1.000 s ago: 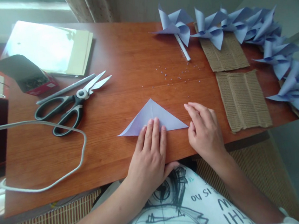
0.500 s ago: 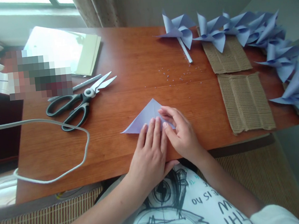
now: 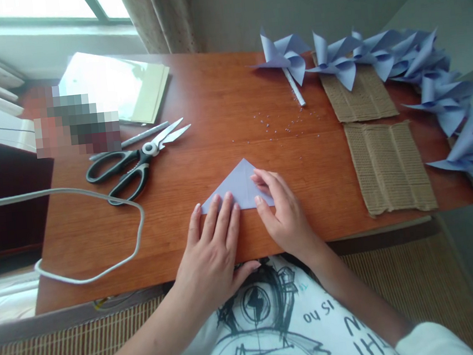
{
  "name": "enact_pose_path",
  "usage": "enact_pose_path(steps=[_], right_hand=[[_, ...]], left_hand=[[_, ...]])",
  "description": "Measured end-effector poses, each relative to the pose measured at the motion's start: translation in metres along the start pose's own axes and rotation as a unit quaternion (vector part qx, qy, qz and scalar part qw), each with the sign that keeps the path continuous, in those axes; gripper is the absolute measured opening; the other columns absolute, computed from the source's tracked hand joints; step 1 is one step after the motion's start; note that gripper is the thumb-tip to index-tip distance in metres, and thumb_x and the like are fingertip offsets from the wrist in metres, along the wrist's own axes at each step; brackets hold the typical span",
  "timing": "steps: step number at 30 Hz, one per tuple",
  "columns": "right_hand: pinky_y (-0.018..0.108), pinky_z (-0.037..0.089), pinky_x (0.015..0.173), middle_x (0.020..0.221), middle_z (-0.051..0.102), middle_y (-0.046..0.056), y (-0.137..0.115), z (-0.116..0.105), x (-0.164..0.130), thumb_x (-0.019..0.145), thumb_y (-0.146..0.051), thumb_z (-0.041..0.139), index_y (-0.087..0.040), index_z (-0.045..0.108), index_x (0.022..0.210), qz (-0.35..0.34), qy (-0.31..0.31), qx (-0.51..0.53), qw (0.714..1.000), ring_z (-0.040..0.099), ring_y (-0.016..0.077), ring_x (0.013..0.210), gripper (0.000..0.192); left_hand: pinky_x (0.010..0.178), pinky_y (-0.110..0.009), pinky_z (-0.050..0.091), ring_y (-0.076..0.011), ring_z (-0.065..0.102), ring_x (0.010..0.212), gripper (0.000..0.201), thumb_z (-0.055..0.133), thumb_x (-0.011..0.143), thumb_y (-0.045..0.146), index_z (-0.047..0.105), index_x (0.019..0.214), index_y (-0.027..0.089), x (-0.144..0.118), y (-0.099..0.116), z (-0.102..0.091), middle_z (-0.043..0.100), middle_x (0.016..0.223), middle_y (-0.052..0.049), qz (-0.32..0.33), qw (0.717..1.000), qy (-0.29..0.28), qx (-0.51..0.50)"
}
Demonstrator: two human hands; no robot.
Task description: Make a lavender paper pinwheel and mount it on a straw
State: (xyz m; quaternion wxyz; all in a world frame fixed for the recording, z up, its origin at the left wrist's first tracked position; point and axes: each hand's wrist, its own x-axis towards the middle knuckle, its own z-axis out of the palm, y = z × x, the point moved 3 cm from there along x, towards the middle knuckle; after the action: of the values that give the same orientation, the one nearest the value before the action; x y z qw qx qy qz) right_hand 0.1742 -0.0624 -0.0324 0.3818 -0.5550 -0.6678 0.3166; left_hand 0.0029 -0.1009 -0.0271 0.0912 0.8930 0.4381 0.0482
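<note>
A sheet of light purple paper point(image 3: 241, 185), folded into a triangle, lies on the wooden table in front of me, its point facing away. A faint crease runs down from that point. Spread flat, the fingers of my left hand point(image 3: 210, 252) press on the left part of the fold along its near edge. My right hand point(image 3: 285, 212) rests on its side over the right corner, which it hides. Its thumb and forefinger are apart, touching the paper, with the other fingers loosely curled.
Scissors point(image 3: 150, 148) lie open at left beside a rolled paper stick point(image 3: 144, 135) and a white cable point(image 3: 141, 231). Behind are yellowish sheets point(image 3: 155, 93). Purple pinwheels point(image 3: 283, 56) line the back right, near corrugated cardboard pieces point(image 3: 390, 168). Paper bits point(image 3: 285, 125) are scattered mid-table.
My left hand has slid left along the folded edge, towards the left corner. My right hand has stayed about where it was. The view has shifted slightly.
</note>
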Motion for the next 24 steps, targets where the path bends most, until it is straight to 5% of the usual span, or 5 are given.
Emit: enact_pose_path(steps=[3, 8, 13, 24], right_hand=[[0.047, 0.050, 0.114, 0.136, 0.057, 0.013, 0.000, 0.000, 0.000, 0.100, -0.016, 0.045, -0.024, 0.044, 0.145, -0.001, -0.001, 0.010, 1.000, 0.057, 0.0237, 0.130, 0.045], [0.048, 0.050, 0.114, 0.137, 0.057, 0.013, 0.001, 0.000, 0.000, 0.100, -0.014, 0.042, -0.026, 0.045, 0.145, 0.003, -0.005, 0.019, 1.000, 0.057, 0.0240, 0.131, 0.046], [0.050, 0.050, 0.114, 0.138, 0.057, 0.013, -0.001, 0.000, 0.000, 0.099, -0.015, 0.043, -0.026, 0.046, 0.144, -0.005, -0.002, -0.004, 1.000, 0.056, 0.0257, 0.132, 0.047], [0.049, 0.051, 0.113, 0.138, 0.057, 0.014, -0.002, 0.000, 0.001, 0.099, -0.015, 0.044, -0.026, 0.045, 0.144, 0.001, -0.004, -0.005, 1.000, 0.056, 0.0257, 0.132, 0.047]], left_hand=[[0.125, -0.062, 0.010, -0.0442, 0.019, 0.155, 0.098, 0.043, 0.092, 0.072, 0.034, 0.156, -0.002, -0.001, 0.000, 0.000, 0.025, 0.165, -0.026, 0.001, 1.000, 0.001, -0.002], [0.121, -0.069, 0.016, -0.0481, 0.024, 0.153, 0.091, 0.050, 0.087, 0.076, 0.041, 0.158, 0.020, 0.005, 0.008, -0.001, 0.027, 0.165, -0.026, -0.028, 0.999, 0.003, -0.028], [0.117, -0.074, 0.018, -0.0516, 0.022, 0.152, 0.095, 0.054, 0.082, 0.079, 0.038, 0.159, 0.025, 0.010, 0.015, 0.002, 0.027, 0.165, -0.027, -0.049, 0.998, 0.018, -0.026], [0.125, -0.064, 0.012, -0.0446, 0.028, 0.152, 0.095, 0.045, 0.094, 0.069, 0.038, 0.153, -0.005, -0.008, 0.003, -0.004, 0.032, 0.162, -0.027, -0.038, 0.999, 0.028, 0.019]])
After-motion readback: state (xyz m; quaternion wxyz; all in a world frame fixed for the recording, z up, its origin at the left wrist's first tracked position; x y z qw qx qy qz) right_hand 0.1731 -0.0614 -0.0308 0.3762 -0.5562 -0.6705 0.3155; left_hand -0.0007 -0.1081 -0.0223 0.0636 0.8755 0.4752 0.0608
